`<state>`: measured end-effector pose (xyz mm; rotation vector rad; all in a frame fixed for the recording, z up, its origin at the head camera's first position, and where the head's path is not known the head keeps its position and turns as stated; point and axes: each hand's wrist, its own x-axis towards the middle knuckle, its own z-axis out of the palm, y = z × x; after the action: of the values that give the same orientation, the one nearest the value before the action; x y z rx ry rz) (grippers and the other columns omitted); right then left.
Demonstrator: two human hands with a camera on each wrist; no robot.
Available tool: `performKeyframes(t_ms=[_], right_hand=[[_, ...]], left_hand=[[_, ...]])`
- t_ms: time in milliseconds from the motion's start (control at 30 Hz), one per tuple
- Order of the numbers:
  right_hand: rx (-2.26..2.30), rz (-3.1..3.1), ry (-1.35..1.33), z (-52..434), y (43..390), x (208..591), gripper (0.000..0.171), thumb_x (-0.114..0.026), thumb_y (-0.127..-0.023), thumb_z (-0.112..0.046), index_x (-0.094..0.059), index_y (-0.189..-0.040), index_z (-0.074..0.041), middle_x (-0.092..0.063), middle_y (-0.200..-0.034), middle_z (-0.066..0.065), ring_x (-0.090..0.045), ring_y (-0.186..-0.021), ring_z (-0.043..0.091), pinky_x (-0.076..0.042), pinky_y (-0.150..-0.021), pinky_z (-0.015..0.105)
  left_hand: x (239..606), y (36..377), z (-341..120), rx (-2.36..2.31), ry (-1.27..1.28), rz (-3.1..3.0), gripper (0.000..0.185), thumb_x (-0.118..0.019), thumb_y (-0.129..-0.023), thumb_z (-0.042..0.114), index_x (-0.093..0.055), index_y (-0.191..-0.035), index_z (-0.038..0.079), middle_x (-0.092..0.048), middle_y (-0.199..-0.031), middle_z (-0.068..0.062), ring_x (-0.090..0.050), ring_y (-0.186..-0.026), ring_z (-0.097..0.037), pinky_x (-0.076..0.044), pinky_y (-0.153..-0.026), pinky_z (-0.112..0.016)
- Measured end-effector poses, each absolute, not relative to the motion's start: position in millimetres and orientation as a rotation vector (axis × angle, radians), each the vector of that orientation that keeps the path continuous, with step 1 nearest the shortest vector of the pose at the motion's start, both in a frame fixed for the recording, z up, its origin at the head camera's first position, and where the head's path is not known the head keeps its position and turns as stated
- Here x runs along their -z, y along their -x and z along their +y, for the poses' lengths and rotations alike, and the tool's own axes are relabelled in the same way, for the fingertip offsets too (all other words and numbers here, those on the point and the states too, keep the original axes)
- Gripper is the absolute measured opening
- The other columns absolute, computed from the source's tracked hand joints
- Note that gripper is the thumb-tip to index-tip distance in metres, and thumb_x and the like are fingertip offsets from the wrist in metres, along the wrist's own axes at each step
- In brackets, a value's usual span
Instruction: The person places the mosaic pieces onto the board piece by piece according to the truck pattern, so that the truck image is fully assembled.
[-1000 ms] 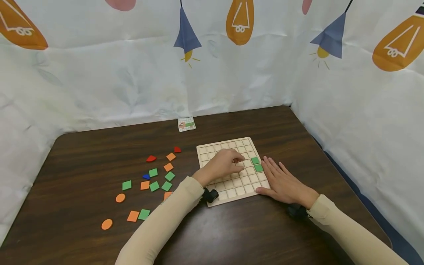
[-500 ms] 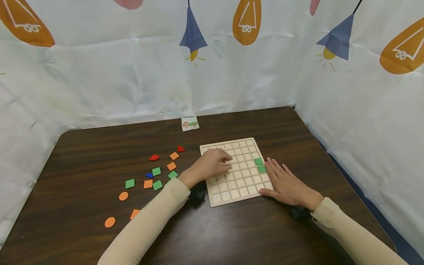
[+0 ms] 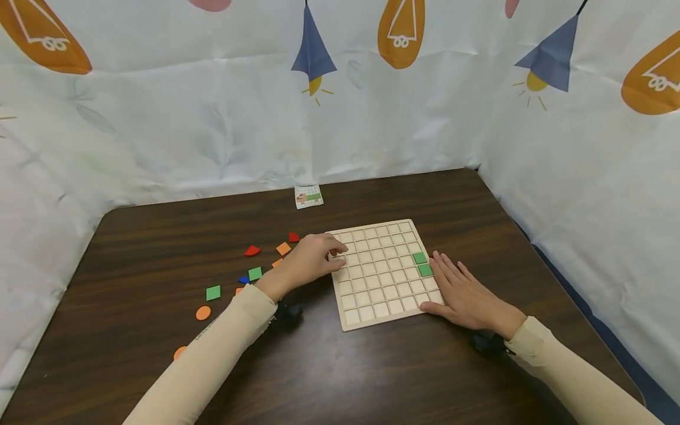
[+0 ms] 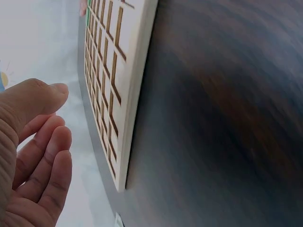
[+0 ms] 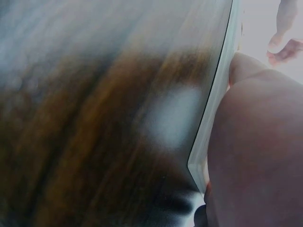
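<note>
Head cam: L hand [image 3: 305,262] released, fingers loosely bent nr L edge of grid board [image 3: 379,280], which sits on table [image 3: 345,383] — R hand [image 3: 466,296] flat, touching R edge nr 2 green tiles [image 3: 425,270]. Loose pcs [image 3: 213,293] L of board.

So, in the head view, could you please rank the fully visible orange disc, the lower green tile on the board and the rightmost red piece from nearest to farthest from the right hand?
1. Lower green tile, beside the right hand.
2. Rightmost red piece, left of the board.
3. Orange disc, farther left.
</note>
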<state>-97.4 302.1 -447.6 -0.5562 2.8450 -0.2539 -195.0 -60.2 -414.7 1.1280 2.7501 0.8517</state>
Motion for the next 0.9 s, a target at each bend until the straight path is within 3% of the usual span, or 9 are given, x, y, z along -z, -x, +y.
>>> performKeyframes(t_ms=[900], right_hand=[[0.271, 2.844, 0.543, 299, 96, 446, 0.102, -0.049, -0.100, -0.068, -0.011, -0.166, -0.001, -0.008, -0.174, 0.023, -0.011, -0.162, 0.044, -0.016, -0.126, 0.068]], left_hand=[[415, 191, -135, -0.815, -0.947, 2.874, 0.030, -0.079, -0.091, 0.019, -0.077, -0.118, 0.006, -0.077, -0.108, -0.007, -0.073, -0.092, -0.021, -0.061, -0.078, -0.037]])
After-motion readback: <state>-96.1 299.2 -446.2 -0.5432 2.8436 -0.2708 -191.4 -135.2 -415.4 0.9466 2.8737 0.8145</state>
